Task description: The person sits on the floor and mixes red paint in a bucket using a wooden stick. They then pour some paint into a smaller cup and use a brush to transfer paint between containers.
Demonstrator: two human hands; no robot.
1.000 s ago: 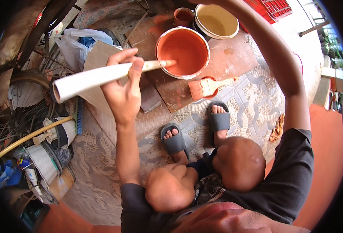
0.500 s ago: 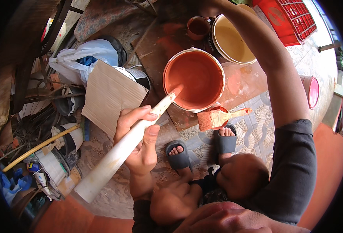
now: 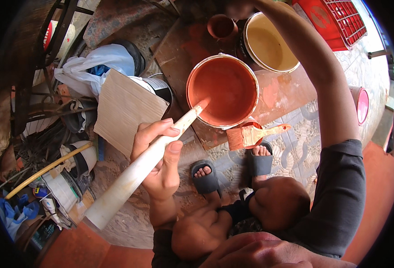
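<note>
My left hand grips a long white stick around its middle. The stick slants up to the right, and its orange-stained tip dips into the orange paint of a white-rimmed bucket. My right arm arches over the bucket to the top edge. There my right hand sits in shadow between a small orange cup and a bucket of cream paint; its grip is hidden. A flat paintbrush with orange bristles lies just below the orange bucket.
The buckets stand on a paint-stained brown board over patterned tiles. My sandalled feet are below it. A cardboard sheet, white plastic bag, yellow hose and junk crowd the left. At the right are a red crate and a pink bucket.
A second ago I held the stick level with its tip at the bucket's rim. Now my left hand is lower, the stick slants, and its tip is in the paint.
</note>
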